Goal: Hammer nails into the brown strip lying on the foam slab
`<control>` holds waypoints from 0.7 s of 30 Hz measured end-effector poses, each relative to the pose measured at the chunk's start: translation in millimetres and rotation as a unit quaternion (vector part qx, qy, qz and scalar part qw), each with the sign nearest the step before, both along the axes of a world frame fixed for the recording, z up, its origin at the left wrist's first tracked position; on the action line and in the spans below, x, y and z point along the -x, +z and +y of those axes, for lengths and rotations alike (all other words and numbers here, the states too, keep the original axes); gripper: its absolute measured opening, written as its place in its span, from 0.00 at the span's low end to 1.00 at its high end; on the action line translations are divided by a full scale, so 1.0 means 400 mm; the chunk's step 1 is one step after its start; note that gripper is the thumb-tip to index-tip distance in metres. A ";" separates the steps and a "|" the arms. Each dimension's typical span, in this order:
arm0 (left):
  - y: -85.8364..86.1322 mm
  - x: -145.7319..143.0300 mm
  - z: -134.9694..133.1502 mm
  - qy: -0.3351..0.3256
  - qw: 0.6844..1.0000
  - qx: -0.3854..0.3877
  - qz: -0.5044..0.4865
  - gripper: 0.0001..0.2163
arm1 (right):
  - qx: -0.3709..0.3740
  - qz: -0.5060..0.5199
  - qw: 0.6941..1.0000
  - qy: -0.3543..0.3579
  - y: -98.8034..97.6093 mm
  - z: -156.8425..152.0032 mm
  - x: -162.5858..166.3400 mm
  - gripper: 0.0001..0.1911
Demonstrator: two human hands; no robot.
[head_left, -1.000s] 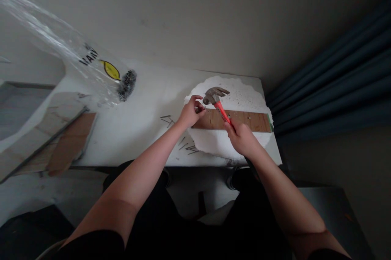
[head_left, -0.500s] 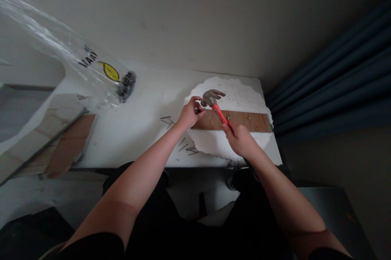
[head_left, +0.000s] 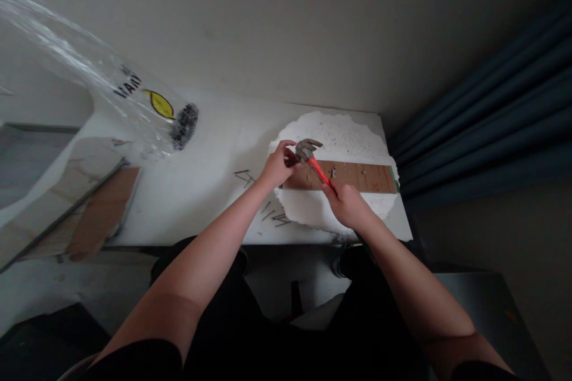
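Observation:
My right hand (head_left: 348,202) is wrapped round the orange-red handle of a claw hammer (head_left: 318,171). The grey hammer head is right by the fingertips of my left hand (head_left: 279,165), claw pointing right. Those left fingers pinch what appears to be a nail over the left end of a brown wooden board (head_left: 364,177); fingers and hammer head mostly hide it. Small metal bits stick up from the board further right. Under the board lies a ragged white foam slab (head_left: 308,211). Loose nails (head_left: 280,218) are scattered beside the slab, near my left wrist.
The white table (head_left: 201,190) stands against a grey wall. A clear plastic bag (head_left: 152,112) with yellow and black print is at the left, near brown board pieces (head_left: 105,211). A dark blue curtain (head_left: 491,107) hangs to the right, above a dark box (head_left: 478,297).
The hammer head has come down and slightly left, closer to my left fingertips. My left hand has stayed in place at the board's left end.

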State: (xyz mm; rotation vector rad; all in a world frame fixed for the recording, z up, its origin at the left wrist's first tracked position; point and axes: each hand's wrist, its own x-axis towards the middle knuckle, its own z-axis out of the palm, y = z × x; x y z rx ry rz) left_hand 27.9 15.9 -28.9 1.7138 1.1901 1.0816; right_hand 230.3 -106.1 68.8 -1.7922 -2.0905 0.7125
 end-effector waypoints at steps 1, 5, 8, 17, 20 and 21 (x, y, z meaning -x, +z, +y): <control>-0.003 0.001 0.001 0.000 1.000 0.001 -0.007 0.27 | 0.001 0.001 1.000 0.003 0.000 -0.001 0.000 0.14; -0.007 0.009 0.012 -0.018 0.999 -0.013 -0.033 0.28 | -0.014 0.019 1.000 -0.002 0.002 -0.005 -0.001 0.16; 0.001 0.022 0.022 -0.016 0.999 -0.014 -0.037 0.27 | -0.008 0.012 1.000 0.000 -0.001 -0.005 0.002 0.15; 0.030 0.032 0.022 0.043 0.999 -0.005 -0.028 0.24 | -0.012 0.008 1.000 -0.010 -0.022 -0.007 0.005 0.16; 0.039 0.030 0.018 0.046 0.999 -0.007 -0.023 0.23 | -0.007 0.017 1.000 -0.003 -0.034 -0.008 0.004 0.16; 0.041 0.030 0.017 0.046 0.999 -0.008 -0.023 0.23 | -0.009 0.023 1.000 -0.007 -0.037 -0.008 0.003 0.16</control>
